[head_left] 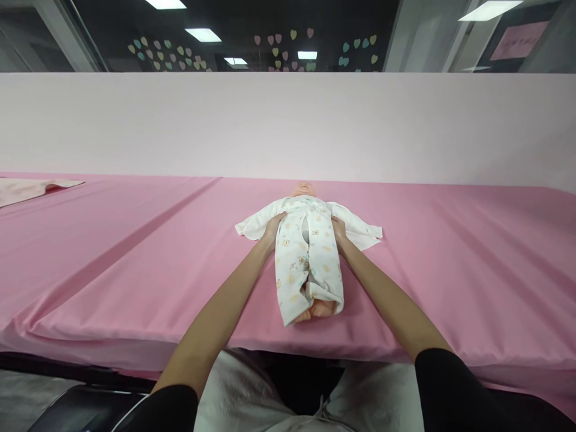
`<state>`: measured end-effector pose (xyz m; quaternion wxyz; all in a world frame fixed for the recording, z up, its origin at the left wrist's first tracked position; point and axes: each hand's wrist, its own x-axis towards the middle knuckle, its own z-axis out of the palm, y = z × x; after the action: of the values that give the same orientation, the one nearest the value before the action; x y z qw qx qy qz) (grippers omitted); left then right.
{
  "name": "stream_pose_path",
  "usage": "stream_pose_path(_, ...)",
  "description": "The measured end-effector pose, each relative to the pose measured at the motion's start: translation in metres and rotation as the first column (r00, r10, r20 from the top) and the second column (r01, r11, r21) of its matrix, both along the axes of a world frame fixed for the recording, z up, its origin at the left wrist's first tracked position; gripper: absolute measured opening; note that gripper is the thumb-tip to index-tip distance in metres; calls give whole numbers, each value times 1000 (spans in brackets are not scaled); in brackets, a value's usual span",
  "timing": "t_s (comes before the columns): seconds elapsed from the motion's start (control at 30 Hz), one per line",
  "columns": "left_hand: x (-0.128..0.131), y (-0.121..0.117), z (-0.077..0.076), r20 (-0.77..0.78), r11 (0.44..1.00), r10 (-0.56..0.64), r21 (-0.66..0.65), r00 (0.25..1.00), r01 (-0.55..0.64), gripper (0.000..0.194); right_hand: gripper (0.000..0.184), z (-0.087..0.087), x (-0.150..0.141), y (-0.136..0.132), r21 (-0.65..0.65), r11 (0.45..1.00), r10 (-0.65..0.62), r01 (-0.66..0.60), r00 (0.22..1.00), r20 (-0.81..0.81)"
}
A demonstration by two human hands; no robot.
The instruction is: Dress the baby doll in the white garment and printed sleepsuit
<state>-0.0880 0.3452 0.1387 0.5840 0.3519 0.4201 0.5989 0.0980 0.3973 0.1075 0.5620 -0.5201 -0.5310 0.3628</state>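
From my remote seat I have 2 bare hands on the work. Under them, what looks like a peach-coloured, baby-shaped plastic doll (321, 308) lies on its back near the middle of the bench (157, 270), which is draped in smooth pink sheeting. Its head points to the far edge, its feet toward me. It wears a white cloth baby garment with small pastel prints (321, 252), whose long sleeves spread out flat to either side; the front parts in a narrow gap with something grey showing through.

My left hand (273, 227) and right hand (339, 229) flank the torso, 1 against each side, touching the cloth. The fingers are mostly hidden by fabric and the angle, so I cannot tell whether either grip is clamped on the garment or only resting against it.

I judge the cloth to be light, soft and limp: it will bunch or slide before it pulls evenly, so I'd pinch it at the side edges, level on both sides. The doll should be firmer and heavier, perhaps loose at neck and limbs. To move it I'd cradle the torso with 1 palm, support the head with the other, and never drag it by a sleeve.
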Motion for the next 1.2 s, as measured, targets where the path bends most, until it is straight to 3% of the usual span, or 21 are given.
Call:
stream_pose_path(0.1,-4,0,1,-133,993,-42,104,990,56,30,15,4,2,6,-43,999,-9,8,1000,-19)
stream_pose_path(0.17,-11,1,0,-371,981,78,192,925,-5,33,16,9,5,10,-44,999,-17,17,1000,-14)
stream_pose_path(0.2,-16,1,-1,-484,972,170,224,858,-66,33,15,13,8,12,-36,999,-28,27,1000,-6)
stream_pose_path(0.23,-22,1,-4,-592,955,275,262,757,-142,33,14,16,13,14,-20,999,-46,47,999,7)
stream_pose_path(0.3,-36,0,-9,-763,893,450,373,464,-253,33,18,22,25,17,27,994,-107,106,994,37)
stream_pose_path(0.4,-56,-1,-19,-873,832,486,474,-33,-287,35,30,22,51,20,77,970,-243,231,940,241)
stream_pose_path(0.47,-65,0,-25,-898,831,412,440,-154,-340,42,35,15,66,20,55,941,-316,334,809,496)
stream_pose_path(0.53,-70,2,-30,-912,832,372,411,-175,-372,47,45,6,77,20,42,917,-310,396,645,699)
stream_pose_path(0.63,-73,4,-29,-909,829,399,412,-116,-378,38,49,-5,82,20,71,930,-272,360,546,793)
stream_pose_path(0.73,-72,6,-14,-890,810,449,367,81,-458,28,45,-8,80,21,123,924,-313,362,532,786)
stream_pose_path(0.83,-58,5,14,-790,775,557,383,257,-504,24,40,-7,76,20,205,896,-397,394,503,768)
stream_pose_path(0.9,-37,1,32,-718,764,626,488,304,-421,22,33,-7,73,18,279,883,-437,377,449,780)
stream_pose_path(1.0,7,-8,42,-707,779,618,610,344,-145,22,25,-7,69,14,349,890,-447,294,408,796)
stream_pose_path(1.03,22,-11,41,-740,793,580,608,340,-29,20,23,-7,68,12,347,897,-437,274,426,792)
stream_pose_path(1.07,35,-15,37,-828,821,504,548,246,159,20,21,-6,67,11,326,906,-419,270,466,779)
stream_pose_path(1.1,47,-19,32,-865,832,460,499,202,241,20,19,-5,67,10,287,917,-396,278,534,747)
stream_pose_path(1.2,64,-27,19,-920,855,392,372,19,362,28,6,6,69,10,46,960,-270,277,866,420)
